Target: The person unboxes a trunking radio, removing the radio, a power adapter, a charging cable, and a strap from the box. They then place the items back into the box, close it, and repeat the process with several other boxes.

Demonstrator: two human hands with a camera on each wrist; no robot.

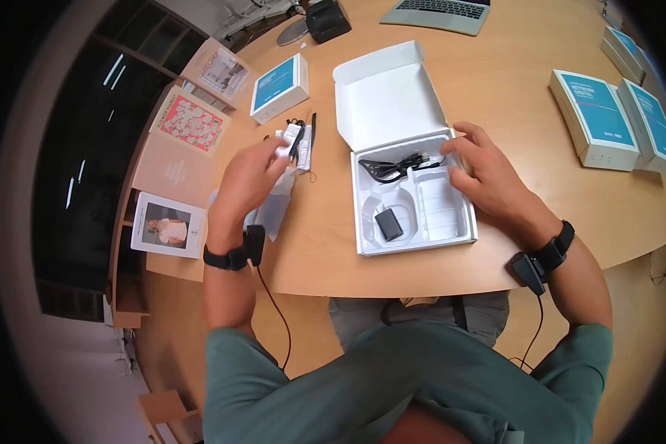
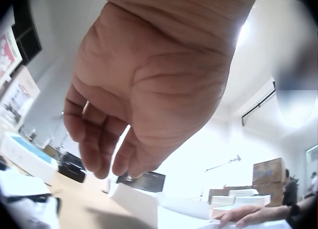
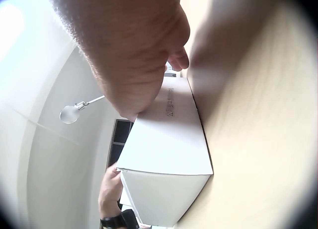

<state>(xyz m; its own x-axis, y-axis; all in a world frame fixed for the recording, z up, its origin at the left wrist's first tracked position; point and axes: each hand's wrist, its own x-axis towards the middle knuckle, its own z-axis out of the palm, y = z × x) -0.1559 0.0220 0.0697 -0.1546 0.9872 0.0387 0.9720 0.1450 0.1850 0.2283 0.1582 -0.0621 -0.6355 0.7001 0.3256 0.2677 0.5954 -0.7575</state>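
An open white box [image 1: 362, 214] stands on the table with its lid [image 1: 377, 96] tipped back. In its moulded tray lie a coiled black cable [image 1: 383, 170] and a black power adapter [image 1: 389, 224]. My right hand [image 1: 488, 174] rests over the box's right wall, thumb and index finger reaching in near the cable's end. My left hand [image 1: 251, 174] hovers left of the box, fingers loosely bent beside a small pile of white-labelled black cables [image 1: 297, 140]. In the left wrist view the palm [image 2: 154, 85] shows with no thing visibly gripped.
Crumpled pale wrapping [image 1: 274, 207] lies beneath the left forearm. A blue-and-white box [image 1: 280, 87] stands at the back left; more such boxes [image 1: 596, 118] stand at the right. A laptop [image 1: 436, 13] sits at the far edge. Books [image 1: 170, 226] line the left side.
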